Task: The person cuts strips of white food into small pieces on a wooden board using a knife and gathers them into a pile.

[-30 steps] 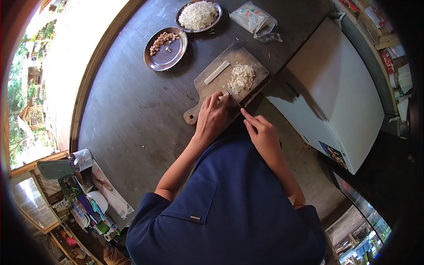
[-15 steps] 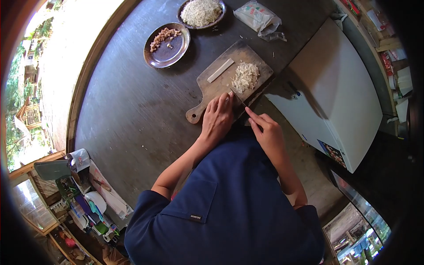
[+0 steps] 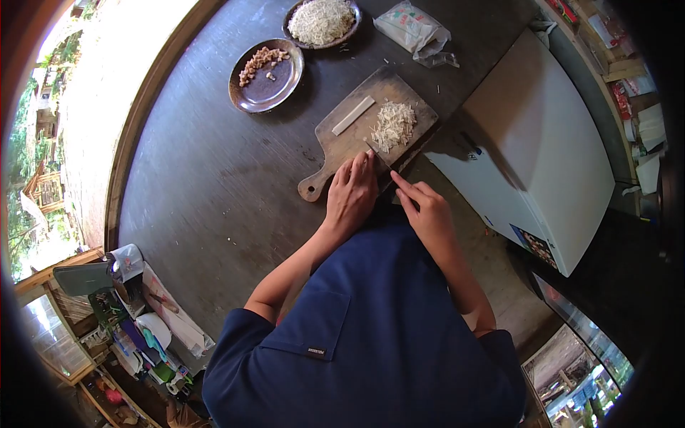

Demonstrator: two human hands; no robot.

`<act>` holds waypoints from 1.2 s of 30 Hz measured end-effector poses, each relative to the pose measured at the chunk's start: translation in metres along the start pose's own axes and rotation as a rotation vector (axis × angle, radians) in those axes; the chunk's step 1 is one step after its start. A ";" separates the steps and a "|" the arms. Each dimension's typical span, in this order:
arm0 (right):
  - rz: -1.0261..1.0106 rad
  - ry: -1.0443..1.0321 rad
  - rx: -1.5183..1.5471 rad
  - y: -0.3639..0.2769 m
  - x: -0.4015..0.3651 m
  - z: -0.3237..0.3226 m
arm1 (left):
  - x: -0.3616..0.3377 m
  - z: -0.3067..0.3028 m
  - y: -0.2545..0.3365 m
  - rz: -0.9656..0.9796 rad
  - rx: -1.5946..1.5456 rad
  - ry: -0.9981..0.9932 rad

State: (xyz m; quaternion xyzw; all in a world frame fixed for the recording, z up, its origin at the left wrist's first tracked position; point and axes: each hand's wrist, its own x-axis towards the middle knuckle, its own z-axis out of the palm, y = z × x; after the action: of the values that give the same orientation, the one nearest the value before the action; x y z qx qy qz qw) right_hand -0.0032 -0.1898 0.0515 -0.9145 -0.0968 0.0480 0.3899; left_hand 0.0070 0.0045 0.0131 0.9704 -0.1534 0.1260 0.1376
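A wooden cutting board (image 3: pixel 330 146) with a handle lies on the dark table. My left hand (image 3: pixel 352 191) presses down at its near edge, fingers bent together over a pale piece that they mostly hide. In my right hand (image 3: pixel 428 214) is a knife (image 3: pixel 379 156), its thin blade beside the left fingertips and the index finger stretched along it. The knife's handle is hidden in the palm. Beyond the blade sits a heap of thin pale slivers (image 3: pixel 394 125). A whole pale strip (image 3: pixel 354 115) lies to the heap's left.
Behind the board stand a brown plate (image 3: pixel 277 91) with small brown cubes (image 3: pixel 260 63) and a dish of pale shreds (image 3: pixel 321 21). A plastic bag (image 3: pixel 410 28) lies at the back right. A white chest-like appliance (image 3: pixel 549 150) stands right of the table.
The whole scene has shifted slightly left in view. Both hands stay at the board's near edge, with the knife still against the left fingertips.
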 end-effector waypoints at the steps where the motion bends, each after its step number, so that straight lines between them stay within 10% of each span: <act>1: -0.027 0.028 0.022 0.002 0.005 0.006 | -0.001 -0.001 0.000 0.004 0.001 -0.003; 36: -0.041 0.095 -0.004 -0.005 -0.004 0.017 | 0.004 -0.004 0.003 -0.003 0.081 0.029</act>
State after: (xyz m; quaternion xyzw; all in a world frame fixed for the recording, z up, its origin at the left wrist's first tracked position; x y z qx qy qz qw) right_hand -0.0110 -0.1756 0.0431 -0.9144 -0.0969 -0.0035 0.3930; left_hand 0.0094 0.0020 0.0183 0.9735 -0.1449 0.1458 0.1007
